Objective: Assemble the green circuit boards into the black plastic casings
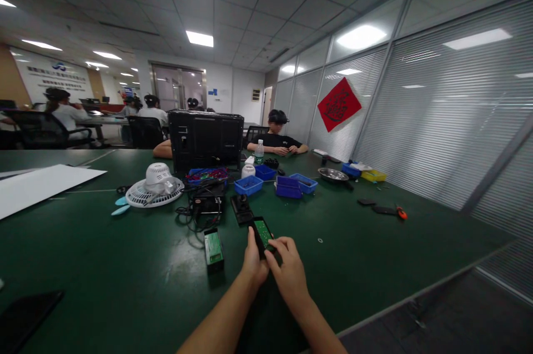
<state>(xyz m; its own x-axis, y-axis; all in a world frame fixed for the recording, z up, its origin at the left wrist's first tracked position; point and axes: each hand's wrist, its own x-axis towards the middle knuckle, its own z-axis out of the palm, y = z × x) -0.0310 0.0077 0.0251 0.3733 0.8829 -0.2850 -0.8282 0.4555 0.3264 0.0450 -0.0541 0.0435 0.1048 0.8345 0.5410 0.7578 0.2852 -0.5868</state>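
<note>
At far left, a wall sign (58, 77) is carrying characters too blurred for reading. A boxed circuit board (214, 248) is lying just left of the hands. The left hand (255, 265) is holding a black case with green board (262, 231), fingers wrapping it. The right hand (291, 271) is touching its near end; whether those fingers are pinching, I cannot tell. Farther right, a red diamond sheet (339, 104) is showing dark writing, and the table (366, 271) is stretching openly toward its slanting edge.
</note>
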